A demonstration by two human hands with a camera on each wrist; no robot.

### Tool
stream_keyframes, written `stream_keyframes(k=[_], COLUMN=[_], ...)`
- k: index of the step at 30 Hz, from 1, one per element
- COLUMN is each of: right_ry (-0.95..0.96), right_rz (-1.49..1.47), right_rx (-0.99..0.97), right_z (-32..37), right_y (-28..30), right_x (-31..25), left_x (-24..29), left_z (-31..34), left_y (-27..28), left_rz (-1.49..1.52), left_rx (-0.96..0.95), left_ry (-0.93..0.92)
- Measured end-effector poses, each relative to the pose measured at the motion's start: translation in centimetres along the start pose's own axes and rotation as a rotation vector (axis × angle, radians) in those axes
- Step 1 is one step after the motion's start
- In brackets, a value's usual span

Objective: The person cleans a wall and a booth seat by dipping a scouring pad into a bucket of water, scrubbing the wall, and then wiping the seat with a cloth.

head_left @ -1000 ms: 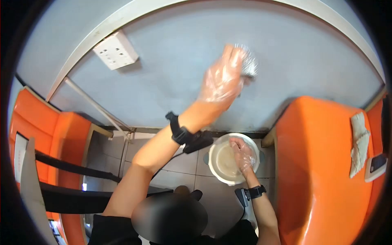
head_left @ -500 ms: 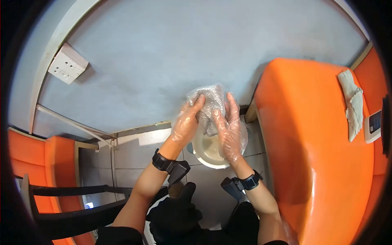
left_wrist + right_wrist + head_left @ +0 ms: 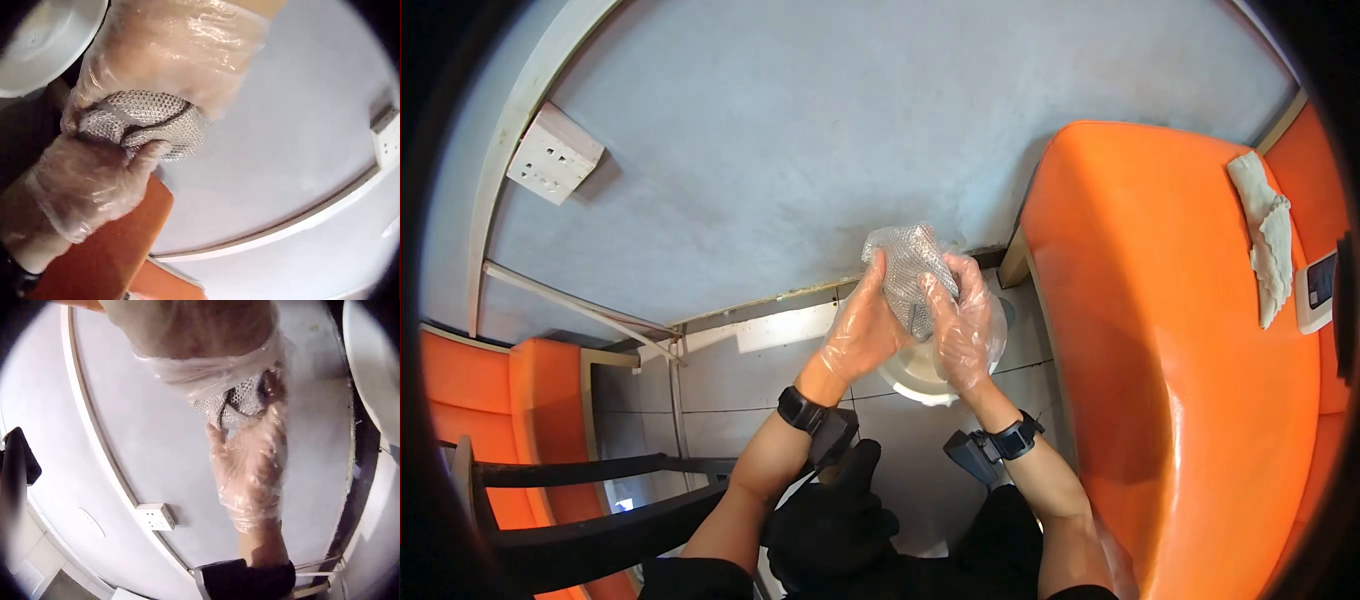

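Note:
A silvery mesh cloth (image 3: 908, 268), crumpled and folded, is held between both hands above a white basin (image 3: 922, 382). My left hand (image 3: 863, 322), in a clear plastic glove, grips its left side with the thumb on top. Gloved the same way, my right hand (image 3: 964, 330) pinches the right side. Up close in the left wrist view, the cloth (image 3: 178, 134) shows its open weave, bunched between the palms, with the right thumb along its edge. The right wrist view shows part of the cloth (image 3: 231, 406); the hands hide the rest.
A blue-grey wall (image 3: 800, 150) rises in front, with a white socket box (image 3: 555, 155) at left. An orange bench (image 3: 1160, 350) stands at right, bearing a pale cloth (image 3: 1262, 235) and a white device (image 3: 1315, 295). A black chair frame (image 3: 600, 520) is at lower left.
My left hand has come down from the wall with the mesh cloth. My right hand has risen out of the basin and now holds the cloth too. The head view has shifted.

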State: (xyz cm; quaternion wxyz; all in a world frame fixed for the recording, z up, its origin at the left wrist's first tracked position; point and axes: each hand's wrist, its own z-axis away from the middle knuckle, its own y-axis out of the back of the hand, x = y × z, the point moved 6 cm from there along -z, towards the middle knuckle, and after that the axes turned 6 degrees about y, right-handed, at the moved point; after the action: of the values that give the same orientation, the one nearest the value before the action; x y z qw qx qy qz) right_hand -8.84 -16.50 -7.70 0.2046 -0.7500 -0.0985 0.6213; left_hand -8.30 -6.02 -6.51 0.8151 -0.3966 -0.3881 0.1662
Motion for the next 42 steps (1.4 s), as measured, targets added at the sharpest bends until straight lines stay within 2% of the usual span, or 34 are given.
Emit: stream_keyframes(k=[1,2,4,5,7,8,10,11,12,13,15,16,17,18,19,21,22,24,26,28,29,31,32,34,35,36,42], right_ry=[0.027,0.029,-0.149,-0.147,0.115,0.119,0.097,0.103,0.196,0.289,0.183,0.142,0.157,0.160,0.159,0.158,0.122,0.096,0.072,0.105,0.134,0.129,0.143,0.145,0.136,0.128,0.106], right_rz=[0.007,0.005,0.062,0.060,0.745,0.741,0.739,0.733,0.694,0.653,0.532,0.480,0.524,0.522,0.503,0.480,0.465,0.446,0.430,0.421,0.413,0.438,0.494,0.556,0.569,0.586,0.488], right_rx=[-0.006,-0.005,-0.080,-0.081,-0.196,-0.196,-0.201,-0.204,-0.171,-0.138,-0.137,-0.125,-0.136,-0.136,-0.126,-0.120,-0.118,-0.119,-0.140,-0.155,-0.163,-0.150,-0.158,-0.151,-0.146,-0.140,-0.104], right_z=[0.0,0.0,0.1,0.0,-0.3,-0.3,-0.2,-0.2,-0.1,-0.1,-0.3,-0.5,-0.5,-0.6,-0.7,-0.7,-0.8,-1.1,-0.7,-0.6,-0.6,-0.6,-0.6,-0.5,-0.6,-0.6,-1.1], right_y=[-0.1,-0.1,-0.1,0.1,-0.1,-0.2,-0.2,-0.3,-0.5,-0.8,-0.1,0.3,0.5,0.6,0.8,0.8,0.7,0.4,0.2,0.4,0.5,0.8,1.0,1.2,1.2,1.2,1.7], right_x=[0.0,-0.1,0.4,0.4,-0.9,-1.1,-1.4,-1.7,-2.5,-3.2,-1.8,-0.9,-1.4,-1.2,-0.7,-0.8,-0.9,-1.0,-0.8,0.5,0.8,0.5,0.3,0.1,0.2,0.1,0.7], left_x=[-0.4,-0.3,-0.1,0.0,0.1,0.4,1.8,3.1,4.8,7.0,12.6,14.9,17.1,19.3,20.7,22.4,21.6,21.5,18.3,16.5,17.0,18.1,19.4,21.9,22.5,22.1,17.6], left_z=[0.3,0.4,0.4,0.5,0.6,0.7,0.9,1.5,2.7,4.2,8.0,9.6,11.0,12.5,12.8,10.3,9.0,6.2,3.5,2.0,2.2,4.0,4.8,5.5,5.3,6.5,0.6], left_y=[-0.4,-0.1,0.1,0.5,1.4,1.3,1.1,0.7,-0.7,-3.2,-6.2,-7.8,-9.3,-10.5,-11.6,-11.8,-12.2,-10.3,-9.1,-6.7,-6.3,-8.9,-10.1,-12.7,-14.9,-17.9,-15.1], left_rz=[0.072,0.069,0.188,0.185,0.196,0.192,-0.029,-0.189,-0.350,-0.470,-1.148,-1.131,-1.259,-1.566,-1.875,-1.835,-1.902,-1.563,-2.269,-2.637,-2.758,-2.592,-2.523,-1.853,-1.304,-1.994,-2.229], left_rx=[-0.048,-0.049,-0.141,-0.140,-0.056,-0.056,0.086,0.177,0.271,0.261,0.478,0.325,0.207,0.444,0.712,0.750,0.778,0.290,0.476,0.348,0.407,0.266,0.243,0.081,-0.313,0.186,0.138], left_ry=[0.083,0.083,0.106,0.105,0.107,0.104,-0.018,-0.157,-0.298,-0.467,-1.225,-1.518,-1.699,-1.897,-2.064,-2.109,-2.220,-1.743,-1.959,-1.522,-1.436,-1.625,-1.629,-1.524,-1.553,-2.072,-2.018])
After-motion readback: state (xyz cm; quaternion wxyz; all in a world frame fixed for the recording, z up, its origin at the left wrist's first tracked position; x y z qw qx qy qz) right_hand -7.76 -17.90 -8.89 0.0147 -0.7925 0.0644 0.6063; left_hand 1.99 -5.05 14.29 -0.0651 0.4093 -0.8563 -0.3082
